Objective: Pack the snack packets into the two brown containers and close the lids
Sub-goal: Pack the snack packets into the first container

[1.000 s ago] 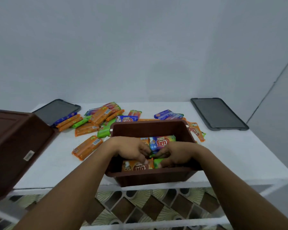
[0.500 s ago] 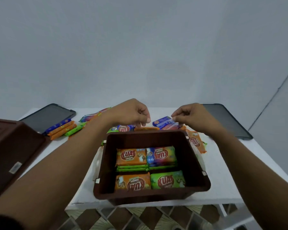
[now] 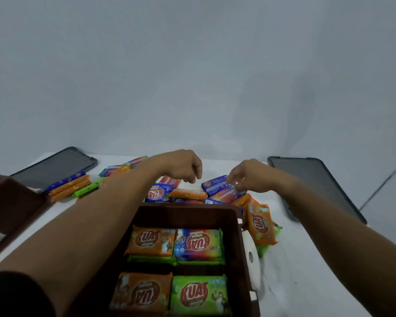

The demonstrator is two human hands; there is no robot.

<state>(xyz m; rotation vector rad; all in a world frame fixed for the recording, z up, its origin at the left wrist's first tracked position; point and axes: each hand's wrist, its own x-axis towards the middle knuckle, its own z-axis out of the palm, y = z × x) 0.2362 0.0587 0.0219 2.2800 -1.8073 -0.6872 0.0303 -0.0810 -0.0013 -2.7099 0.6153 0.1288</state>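
An open brown container (image 3: 238, 239) stands right in front of me with several orange, blue and green snack packets (image 3: 198, 243) stacked inside. Beyond its far wall loose packets (image 3: 188, 194) lie in a heap on the white table. My left hand (image 3: 181, 165) hovers over the heap with fingers curled down, holding nothing that I can see. My right hand (image 3: 247, 177) reaches down to a blue packet (image 3: 213, 184) and its fingertips touch it. A second brown container (image 3: 7, 213) stands at the left edge, partly out of view.
Two dark lids lie flat at the back, one on the left (image 3: 55, 165) and one on the right (image 3: 316, 184). More orange, blue and green packets (image 3: 71, 187) lie by the left lid. An orange packet (image 3: 261, 225) rests beside the container's right wall. A grey wall rises behind.
Both hands came up out of the brown container and reached forward over its far wall to the loose packets. The view moved closer and lower over the container.
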